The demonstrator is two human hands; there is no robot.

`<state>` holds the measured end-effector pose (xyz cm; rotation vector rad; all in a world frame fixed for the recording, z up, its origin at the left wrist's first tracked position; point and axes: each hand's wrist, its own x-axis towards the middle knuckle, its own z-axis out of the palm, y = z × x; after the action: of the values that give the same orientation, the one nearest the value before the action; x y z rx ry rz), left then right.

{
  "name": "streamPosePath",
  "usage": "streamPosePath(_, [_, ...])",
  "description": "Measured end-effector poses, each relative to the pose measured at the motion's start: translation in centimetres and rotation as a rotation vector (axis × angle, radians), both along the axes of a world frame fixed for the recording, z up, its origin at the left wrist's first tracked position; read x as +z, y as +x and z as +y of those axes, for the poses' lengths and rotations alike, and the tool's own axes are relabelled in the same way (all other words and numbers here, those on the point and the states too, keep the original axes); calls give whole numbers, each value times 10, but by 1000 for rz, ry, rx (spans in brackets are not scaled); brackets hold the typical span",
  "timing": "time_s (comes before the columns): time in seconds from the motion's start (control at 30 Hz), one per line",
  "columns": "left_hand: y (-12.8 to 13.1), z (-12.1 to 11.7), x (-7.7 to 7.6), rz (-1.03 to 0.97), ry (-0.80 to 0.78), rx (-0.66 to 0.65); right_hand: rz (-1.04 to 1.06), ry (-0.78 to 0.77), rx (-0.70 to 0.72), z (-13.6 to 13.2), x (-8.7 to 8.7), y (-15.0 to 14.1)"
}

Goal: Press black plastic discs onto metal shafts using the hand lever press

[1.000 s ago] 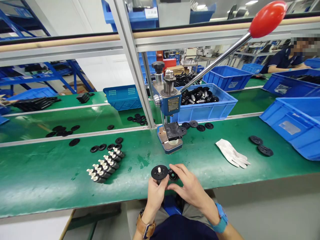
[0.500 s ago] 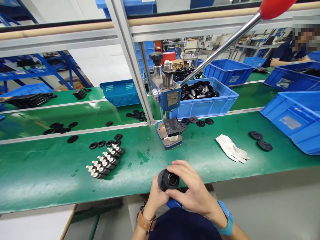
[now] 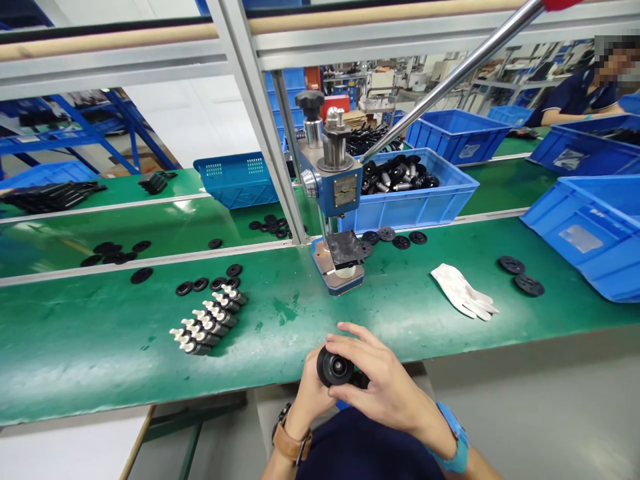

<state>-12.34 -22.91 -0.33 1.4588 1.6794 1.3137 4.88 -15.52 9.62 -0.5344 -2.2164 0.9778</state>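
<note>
Between my two hands, just over the near table edge, is a round black plastic part [image 3: 336, 367] with a flange and a hollow centre facing up. My left hand [image 3: 311, 383] wraps round it from the left and below, its fingers mostly hidden behind the part. From the right, my right hand [image 3: 373, 370] grips the part's rim between thumb and fingers. Beyond my hands stands a blue lever press [image 3: 333, 193] with a black plate [image 3: 346, 249] on its base. To the left, black cylinders with white tips [image 3: 207, 327] stand in rows.
A white glove [image 3: 463, 292] and black discs [image 3: 529, 285] lie on the green table [image 3: 400, 307] at right. More discs [image 3: 185, 288] lie at left. A blue bin [image 3: 415, 207] of black parts stands behind the press. A slanted metal post [image 3: 265, 120] rises beside it. Another person [image 3: 575, 100] sits far right.
The black part has tilted in my hands so its hollow end faces more upward, and it has shifted slightly left. My right fingers have moved along its rim. The view has shifted slightly.
</note>
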Motion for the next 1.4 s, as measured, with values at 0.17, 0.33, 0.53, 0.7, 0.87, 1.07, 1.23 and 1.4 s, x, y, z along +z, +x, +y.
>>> streamPosePath(0.17, [1,-1,2,-11,28,-25,4,-9,9,-1,0,2])
streamPosePath(0.33, [0,-3,-7,1,4,7,3,-27,15,-2,-1,1])
streamPosePath(0.53, [-2,-7,-14,19,13,-1,-21,-43,21,-5,1,2])
streamPosePath(0.7, [-2,-10,-16,76,42,-33,-14,-23,10,-11,4,2])
streamPosePath(0.87, [0,-8,-9,112,114,-41,-16,-4,4,-13,4,3])
streamPosePath(1.07, [3,-3,6,96,126,-71,-9,-6,6,-12,3,2])
streamPosePath(1.23, [4,-2,10,75,115,-67,-11,-24,8,-11,1,1])
streamPosePath(1.4, [2,-6,-6,42,65,-37,-36,-61,11,-13,-5,1])
